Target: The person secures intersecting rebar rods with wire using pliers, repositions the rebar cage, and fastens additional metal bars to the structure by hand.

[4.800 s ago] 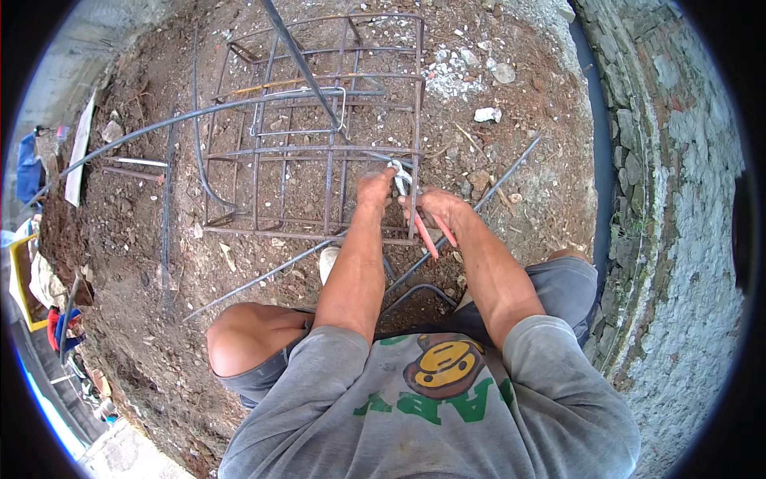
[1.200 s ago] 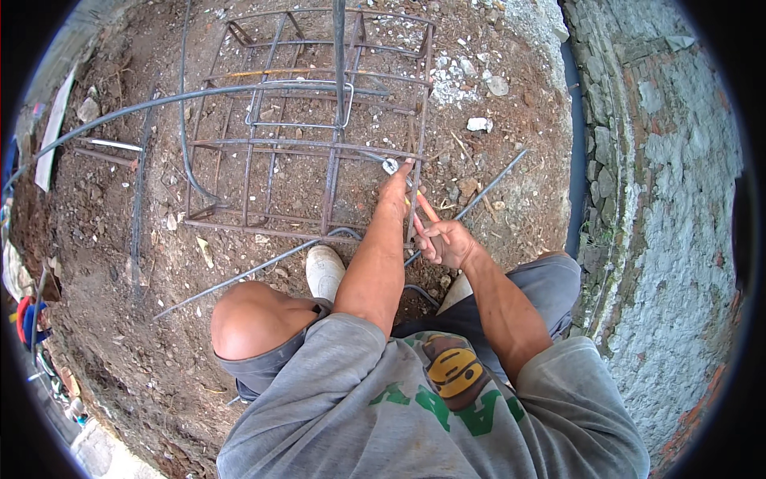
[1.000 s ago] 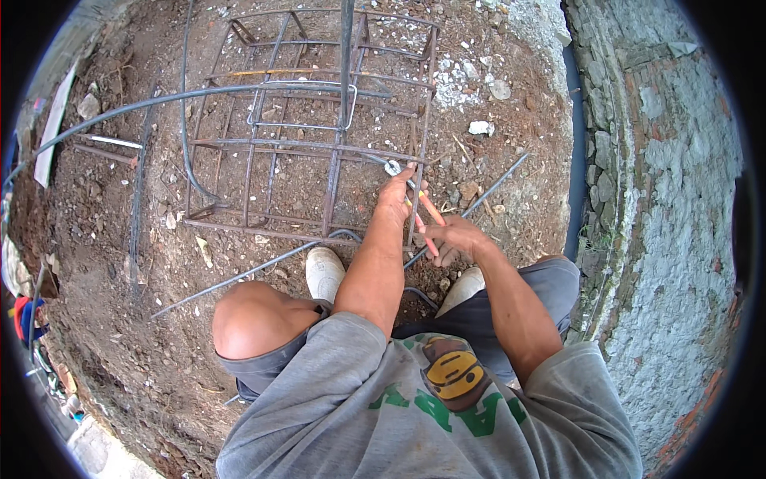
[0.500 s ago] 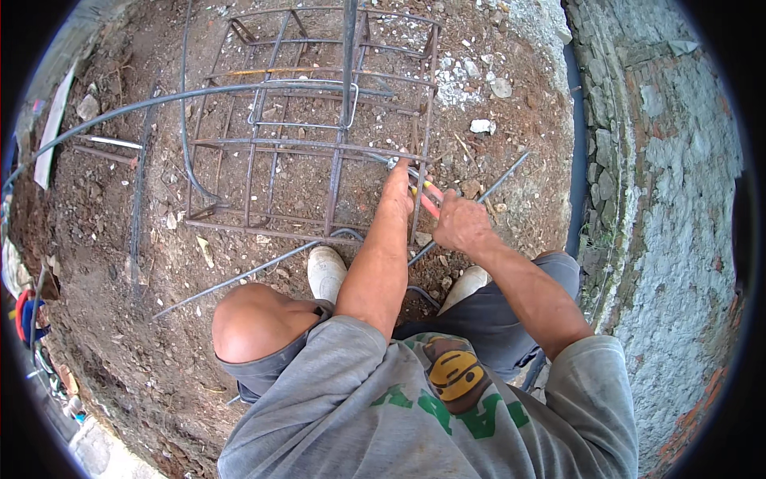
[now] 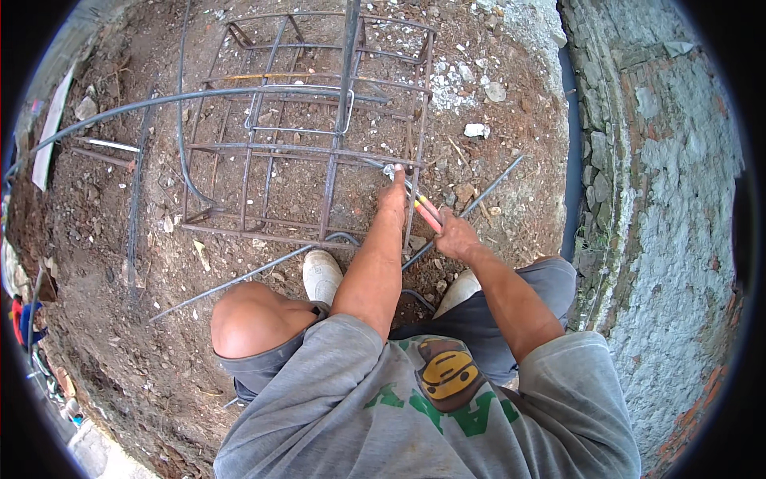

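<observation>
One pair of pliers (image 5: 429,215) is sitting at the near right part of a rusty steel cage (image 5: 330,184), its head lying just below a crossbar and its handles slanting back toward the person; the right hand (image 5: 457,236) is gripping the handle ends, fingers wrapped round them, with the handles lying near each other; the left hand (image 5: 391,199) is resting at the head with one finger pointing up beside the bar, but whether it is pinching the tool or a bar I cannot tell, since its underside is hidden. The step in hand seems to be working the pliers on a bar end at that spot; the next move is probably calling for a firm squeeze from the right hand, with the left steadying the head. Counting up: two hands are working; one tool is showing, with one cage; one bright wire loop (image 5: 291,128) is lying across the cage's middle; one dark bar (image 5: 349,68) is crossing its far side; one long curved bar (image 5: 128,110) is reaching in from the left; two pale shoes, left (image 5: 321,275) and right (image 5: 460,292), are standing on the soil.
</observation>
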`<state>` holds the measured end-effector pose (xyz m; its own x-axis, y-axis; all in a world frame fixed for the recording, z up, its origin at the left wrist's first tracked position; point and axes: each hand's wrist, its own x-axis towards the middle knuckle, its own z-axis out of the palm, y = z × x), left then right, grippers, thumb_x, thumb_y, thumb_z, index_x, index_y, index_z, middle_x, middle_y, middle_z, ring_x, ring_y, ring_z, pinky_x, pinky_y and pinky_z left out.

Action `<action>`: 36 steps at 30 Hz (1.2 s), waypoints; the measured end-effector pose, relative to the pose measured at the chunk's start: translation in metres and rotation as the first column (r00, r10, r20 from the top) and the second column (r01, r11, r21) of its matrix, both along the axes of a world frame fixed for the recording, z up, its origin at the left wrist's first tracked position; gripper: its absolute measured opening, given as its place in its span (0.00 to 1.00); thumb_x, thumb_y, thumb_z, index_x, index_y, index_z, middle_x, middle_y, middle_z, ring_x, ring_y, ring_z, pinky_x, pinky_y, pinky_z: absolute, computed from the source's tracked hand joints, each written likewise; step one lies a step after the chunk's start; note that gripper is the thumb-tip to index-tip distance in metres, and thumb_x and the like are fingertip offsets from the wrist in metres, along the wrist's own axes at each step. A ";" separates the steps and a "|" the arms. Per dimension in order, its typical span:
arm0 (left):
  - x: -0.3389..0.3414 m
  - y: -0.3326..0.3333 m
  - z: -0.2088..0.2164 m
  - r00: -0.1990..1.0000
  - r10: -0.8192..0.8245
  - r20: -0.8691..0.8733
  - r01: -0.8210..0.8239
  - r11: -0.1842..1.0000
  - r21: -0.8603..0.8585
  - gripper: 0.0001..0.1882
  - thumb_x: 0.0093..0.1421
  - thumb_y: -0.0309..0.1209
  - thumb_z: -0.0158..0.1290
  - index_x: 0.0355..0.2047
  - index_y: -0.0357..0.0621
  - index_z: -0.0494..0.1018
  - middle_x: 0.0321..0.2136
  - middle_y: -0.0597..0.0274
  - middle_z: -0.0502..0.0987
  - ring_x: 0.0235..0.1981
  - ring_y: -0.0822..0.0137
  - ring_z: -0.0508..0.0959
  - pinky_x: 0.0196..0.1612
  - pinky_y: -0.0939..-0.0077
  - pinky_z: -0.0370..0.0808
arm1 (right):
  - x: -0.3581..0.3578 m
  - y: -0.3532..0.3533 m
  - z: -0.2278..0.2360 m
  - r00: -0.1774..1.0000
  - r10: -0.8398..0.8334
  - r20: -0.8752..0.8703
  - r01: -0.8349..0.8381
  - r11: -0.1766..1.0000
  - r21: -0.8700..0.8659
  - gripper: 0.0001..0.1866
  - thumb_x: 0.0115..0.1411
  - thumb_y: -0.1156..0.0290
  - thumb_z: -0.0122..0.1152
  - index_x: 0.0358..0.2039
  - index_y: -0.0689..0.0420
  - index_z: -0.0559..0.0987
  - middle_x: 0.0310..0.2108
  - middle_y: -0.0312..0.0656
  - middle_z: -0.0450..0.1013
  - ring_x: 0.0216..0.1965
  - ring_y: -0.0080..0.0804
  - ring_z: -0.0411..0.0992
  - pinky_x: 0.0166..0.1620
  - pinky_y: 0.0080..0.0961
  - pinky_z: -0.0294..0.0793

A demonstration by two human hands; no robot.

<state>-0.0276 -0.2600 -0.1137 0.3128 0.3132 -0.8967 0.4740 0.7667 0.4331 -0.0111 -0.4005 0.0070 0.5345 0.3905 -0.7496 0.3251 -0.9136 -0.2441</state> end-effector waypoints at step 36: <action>0.011 0.010 0.034 0.932 0.193 0.305 -0.076 0.931 -0.356 0.10 0.65 0.35 0.44 0.38 0.42 0.69 0.28 0.58 0.76 0.30 0.59 0.79 0.30 0.60 0.79 | -0.025 0.052 0.053 0.804 0.400 0.440 -0.266 0.904 -0.335 0.28 0.52 0.64 0.57 0.48 0.71 0.65 0.44 0.54 0.66 0.53 0.51 0.64 0.43 0.40 0.70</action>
